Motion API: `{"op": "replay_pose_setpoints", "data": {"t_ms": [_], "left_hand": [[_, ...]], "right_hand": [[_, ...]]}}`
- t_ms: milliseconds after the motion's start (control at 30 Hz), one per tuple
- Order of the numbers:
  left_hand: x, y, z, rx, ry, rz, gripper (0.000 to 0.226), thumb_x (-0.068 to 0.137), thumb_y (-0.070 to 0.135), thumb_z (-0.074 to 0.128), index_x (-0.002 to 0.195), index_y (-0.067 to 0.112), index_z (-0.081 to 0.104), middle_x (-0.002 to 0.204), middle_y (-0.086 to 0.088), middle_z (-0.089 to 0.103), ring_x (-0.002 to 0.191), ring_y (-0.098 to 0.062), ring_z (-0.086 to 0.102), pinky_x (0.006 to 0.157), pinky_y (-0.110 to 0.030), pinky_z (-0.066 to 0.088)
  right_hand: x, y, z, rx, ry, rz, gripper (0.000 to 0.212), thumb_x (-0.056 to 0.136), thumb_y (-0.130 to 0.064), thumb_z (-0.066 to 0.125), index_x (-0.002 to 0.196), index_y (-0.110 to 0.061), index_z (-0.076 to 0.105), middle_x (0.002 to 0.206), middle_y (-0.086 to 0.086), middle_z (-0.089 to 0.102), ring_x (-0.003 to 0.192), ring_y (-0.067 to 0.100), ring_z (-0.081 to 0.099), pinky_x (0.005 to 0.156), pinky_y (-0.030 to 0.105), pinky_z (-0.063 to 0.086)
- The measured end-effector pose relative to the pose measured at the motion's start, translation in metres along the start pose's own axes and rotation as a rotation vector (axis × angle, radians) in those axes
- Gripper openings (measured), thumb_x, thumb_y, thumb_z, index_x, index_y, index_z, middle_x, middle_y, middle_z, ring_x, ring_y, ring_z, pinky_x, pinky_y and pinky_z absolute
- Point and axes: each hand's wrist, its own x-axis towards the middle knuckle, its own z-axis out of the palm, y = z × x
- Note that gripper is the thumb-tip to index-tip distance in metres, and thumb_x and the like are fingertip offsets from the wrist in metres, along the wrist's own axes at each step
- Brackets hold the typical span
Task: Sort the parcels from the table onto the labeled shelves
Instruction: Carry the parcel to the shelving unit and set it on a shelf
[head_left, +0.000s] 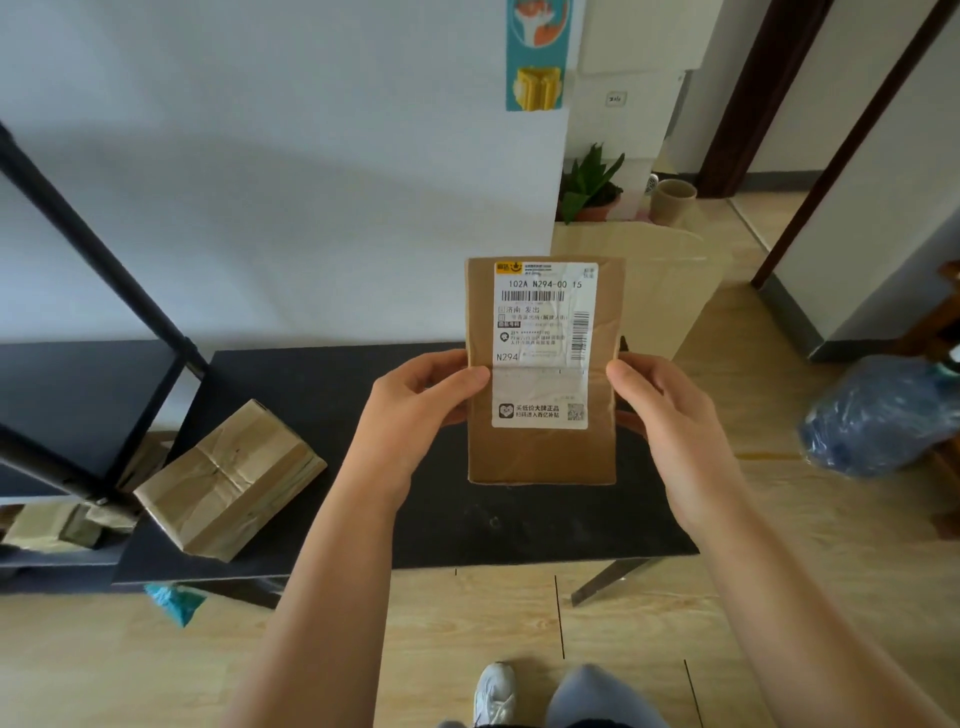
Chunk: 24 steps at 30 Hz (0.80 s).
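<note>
Soft, even daylight fills my view; a broad faint shadow crosses the white wall (260, 182). The shipping label (543, 343) reads sharp, while the edges bend and blur.

White wall (270, 171), pale wood floor (467, 623)

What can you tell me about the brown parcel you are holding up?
The flat brown cardboard parcel is held upright above the black table, the left hand and right hand pinching its side edges. A white shipping label covers its upper face, with barcodes, Chinese print and "102A N294-00 15". The cardboard looks creased, and the label wrinkled.
</note>
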Motion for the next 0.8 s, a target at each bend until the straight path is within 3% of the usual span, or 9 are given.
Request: {"op": "replay_pose_setpoints", "data": {"t_ms": [167,333,467,633,800], "left_hand": [[-0.036,-0.012,-0.008,-0.003,0.093,-0.046,0.037,0.086,0.031,0.072,0.121,0.025,0.065,0.106,0.008,0.076,0.100,-0.011,0.071,0.094,-0.037,0.056],[-0.088,-0.037,-0.017,-0.090,0.257,-0.139,0.030,0.087,0.033,0.070,0.116,0.023,0.069,0.096,0.009,0.079,0.093,-0.009,0.074,0.088,-0.031,0.057],[-0.130,-0.065,-0.022,-0.133,0.385,-0.203,0.023,0.090,0.035,0.067,0.109,0.023,0.074,0.089,0.009,0.079,0.086,-0.009,0.074,0.077,-0.024,0.057],[-0.185,-0.099,-0.053,-0.154,0.525,-0.261,0.025,0.089,0.040,0.066,0.106,0.024,0.074,0.090,0.009,0.079,0.092,-0.011,0.072,0.089,-0.034,0.057],[-0.238,-0.122,-0.099,-0.244,0.660,-0.277,0.022,0.089,0.035,0.068,0.104,0.021,0.074,0.094,0.000,0.079,0.098,-0.023,0.072,0.093,-0.047,0.056]], "right_hand": [[-0.012,0.000,0.009,-0.036,-0.108,0.020,0.032,0.092,-0.043,0.058,0.118,-0.024,0.065,0.107,-0.009,0.073,0.105,0.007,0.066,0.094,0.032,0.050],[-0.036,0.006,0.024,-0.086,-0.268,0.052,0.030,0.094,-0.042,0.056,0.117,-0.024,0.064,0.104,-0.009,0.072,0.099,0.004,0.065,0.076,0.018,0.047],[-0.061,0.021,0.043,-0.149,-0.358,0.103,0.036,0.093,-0.048,0.054,0.118,-0.023,0.064,0.104,-0.007,0.071,0.096,0.006,0.067,0.067,0.017,0.046],[-0.103,0.025,0.084,-0.213,-0.531,0.129,0.032,0.094,-0.051,0.052,0.111,-0.027,0.064,0.097,-0.010,0.072,0.084,0.000,0.066,0.057,0.011,0.042],[-0.144,0.013,0.135,-0.252,-0.680,0.094,0.034,0.093,-0.051,0.054,0.111,-0.024,0.066,0.098,-0.007,0.074,0.088,0.004,0.068,0.063,0.016,0.044]]}}
